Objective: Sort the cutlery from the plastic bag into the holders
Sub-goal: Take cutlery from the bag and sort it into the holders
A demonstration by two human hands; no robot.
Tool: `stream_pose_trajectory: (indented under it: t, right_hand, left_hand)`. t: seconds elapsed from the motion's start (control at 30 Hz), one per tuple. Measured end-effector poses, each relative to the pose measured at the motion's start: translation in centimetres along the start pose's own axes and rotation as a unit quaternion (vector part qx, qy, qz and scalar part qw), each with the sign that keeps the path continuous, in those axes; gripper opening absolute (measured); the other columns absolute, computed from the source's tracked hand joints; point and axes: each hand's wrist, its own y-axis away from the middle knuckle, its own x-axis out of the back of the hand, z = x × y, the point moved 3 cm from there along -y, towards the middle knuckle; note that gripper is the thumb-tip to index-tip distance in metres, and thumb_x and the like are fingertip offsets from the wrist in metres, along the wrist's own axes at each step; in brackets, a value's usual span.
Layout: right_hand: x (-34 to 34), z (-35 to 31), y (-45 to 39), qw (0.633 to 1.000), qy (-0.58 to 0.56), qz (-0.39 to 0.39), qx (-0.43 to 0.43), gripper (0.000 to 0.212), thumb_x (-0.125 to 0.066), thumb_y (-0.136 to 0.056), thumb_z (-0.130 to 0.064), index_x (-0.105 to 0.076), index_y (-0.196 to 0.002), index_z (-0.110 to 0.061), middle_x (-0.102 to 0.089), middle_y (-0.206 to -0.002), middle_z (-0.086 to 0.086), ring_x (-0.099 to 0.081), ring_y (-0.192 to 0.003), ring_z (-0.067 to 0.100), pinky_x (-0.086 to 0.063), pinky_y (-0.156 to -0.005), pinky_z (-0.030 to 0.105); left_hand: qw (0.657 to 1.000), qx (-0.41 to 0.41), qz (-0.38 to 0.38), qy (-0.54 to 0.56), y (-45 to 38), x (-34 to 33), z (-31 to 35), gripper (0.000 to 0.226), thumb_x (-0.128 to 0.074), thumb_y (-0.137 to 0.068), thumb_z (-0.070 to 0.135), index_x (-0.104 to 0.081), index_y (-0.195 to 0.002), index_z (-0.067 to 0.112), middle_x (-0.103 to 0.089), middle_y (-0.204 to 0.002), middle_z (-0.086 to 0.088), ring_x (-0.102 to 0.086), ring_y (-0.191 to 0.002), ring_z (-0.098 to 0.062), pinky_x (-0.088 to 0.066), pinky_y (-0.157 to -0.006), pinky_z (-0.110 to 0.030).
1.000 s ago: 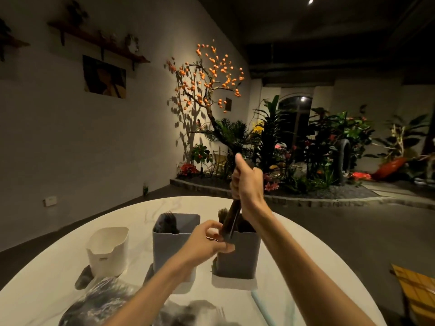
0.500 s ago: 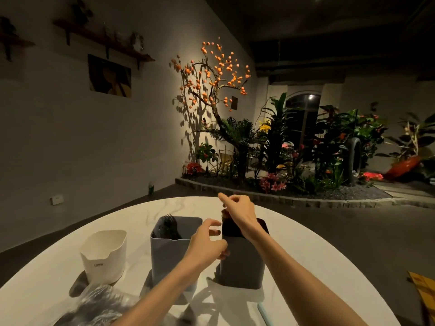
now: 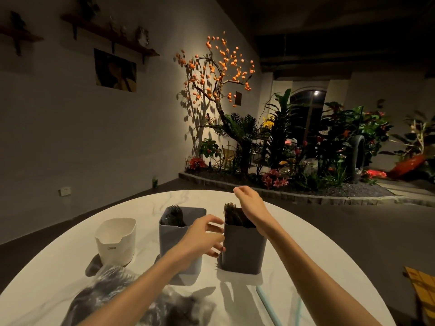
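While both hands' fingers hang loosely spread, three holders stand on the white table (image 3: 306, 250).

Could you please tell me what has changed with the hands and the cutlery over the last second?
The right hand lowered the dark cutlery it gripped into the dark grey holder, let go and now hovers empty above it. The left hand, which was at that bundle, has drawn back beside the holder, fingers spread. The blue-grey holder, white holder and plastic bag stayed put.
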Motion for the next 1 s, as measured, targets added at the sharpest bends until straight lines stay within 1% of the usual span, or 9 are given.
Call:
stream_pose_trajectory:
  t: [0.1,0.23,0.4,0.5,0.57,0.67,0.73,0.8,1.0]
  right_hand:
    - [0.2,-1.1,2.4,0.996,-0.052,-0.059,0.029,0.028,-0.052,-0.102,-0.034,-0.066,-0.118,-0.016,-0.066,-0.117,-0.002,-0.063,-0.112,0.015,-0.053,-0.09,0.024]
    - [0.0,-3.1,8.8,0.984,-0.08,-0.158,0.037,0.025,-0.057,-0.101,-0.031,-0.072,-0.109,-0.011,-0.075,-0.1,0.004,-0.073,-0.093,0.014,-0.06,-0.082,0.027]
    - [-2.2,-1.4,17.4,0.964,-0.026,-0.264,0.006,0.027,-0.057,-0.101,-0.029,-0.074,-0.099,-0.009,-0.075,-0.083,0.005,-0.072,-0.074,0.013,-0.058,-0.069,0.022]
    - [-3.8,0.3,21.2,0.939,0.006,-0.342,-0.021,0.03,-0.055,-0.102,-0.029,-0.073,-0.097,-0.005,-0.074,-0.082,0.006,-0.07,-0.072,0.013,-0.057,-0.071,0.024]
    - [-5.1,1.2,22.9,0.924,0.003,-0.382,-0.025,0.027,-0.056,-0.102,-0.029,-0.073,-0.102,-0.008,-0.075,-0.092,0.005,-0.07,-0.08,0.013,-0.058,-0.078,0.024]
    - [-6.8,1.8,24.2,0.936,0.063,-0.343,0.052,0.023,-0.055,-0.102,-0.029,-0.072,-0.114,-0.021,-0.07,-0.112,-0.009,-0.066,-0.097,0.008,-0.053,-0.087,0.016]
    - [-7.6,1.4,24.4,0.944,0.08,-0.306,0.094,0.025,-0.051,-0.104,-0.024,-0.071,-0.118,-0.021,-0.068,-0.116,-0.011,-0.064,-0.101,0.006,-0.05,-0.089,0.011]
    - [-8.2,1.1,24.3,0.943,0.058,-0.316,0.09,0.026,-0.051,-0.103,-0.021,-0.071,-0.118,-0.014,-0.071,-0.114,0.0,-0.068,-0.098,0.016,-0.056,-0.09,0.02]
    - [-10.9,0.6,23.7,0.903,0.17,-0.385,0.091,0.025,-0.061,-0.096,-0.02,-0.072,-0.118,-0.017,-0.071,-0.113,0.003,-0.068,-0.089,0.022,-0.06,-0.087,0.037]
  left_hand:
    - [0.999,-0.015,-0.021,-0.021,2.7,1.2,0.7,0.023,-0.062,-0.096,0.011,-0.061,-0.117,0.022,-0.069,-0.113,-0.003,-0.076,-0.081,-0.017,-0.064,-0.076,-0.036]
    - [0.996,-0.028,-0.044,-0.073,7.5,2.2,1.0,0.023,-0.071,-0.092,0.024,-0.064,-0.113,0.029,-0.07,-0.113,0.005,-0.071,-0.093,-0.01,-0.061,-0.082,-0.03]
    - [0.938,-0.011,-0.136,-0.32,14.4,1.7,-3.4,0.078,-0.074,-0.073,0.06,-0.041,-0.142,0.044,-0.043,-0.144,0.016,-0.046,-0.129,-0.007,-0.046,-0.108,-0.037]
    - [0.928,-0.01,-0.049,-0.368,16.6,2.1,-5.8,0.066,-0.074,-0.082,0.034,-0.046,-0.141,0.037,-0.052,-0.136,0.01,-0.054,-0.116,-0.007,-0.053,-0.095,-0.027]
    - [0.96,0.005,0.045,-0.277,17.4,3.4,-6.4,0.049,-0.067,-0.09,0.012,-0.055,-0.132,0.033,-0.061,-0.132,0.005,-0.06,-0.112,-0.01,-0.057,-0.086,-0.026]
    - [0.98,0.001,0.118,-0.159,18.7,5.4,-6.0,0.04,-0.057,-0.09,-0.008,-0.061,-0.103,0.03,-0.067,-0.114,0.006,-0.065,-0.095,-0.012,-0.058,-0.063,-0.025]
    - [0.98,-0.022,0.151,-0.127,20.1,6.1,-4.7,0.033,-0.055,-0.087,-0.014,-0.065,-0.086,0.018,-0.067,-0.113,0.008,-0.062,-0.102,-0.013,-0.056,-0.08,-0.027]
    - [0.975,-0.043,0.171,-0.138,21.3,6.6,-3.5,0.036,-0.047,-0.084,-0.019,-0.065,-0.076,0.011,-0.066,-0.122,0.005,-0.053,-0.114,-0.014,-0.04,-0.099,-0.03]
    - [0.961,-0.072,0.202,-0.172,22.1,8.1,-4.4,0.054,-0.048,-0.088,-0.01,-0.068,-0.054,0.028,-0.069,-0.123,0.012,-0.051,-0.122,-0.012,-0.039,-0.112,-0.046]
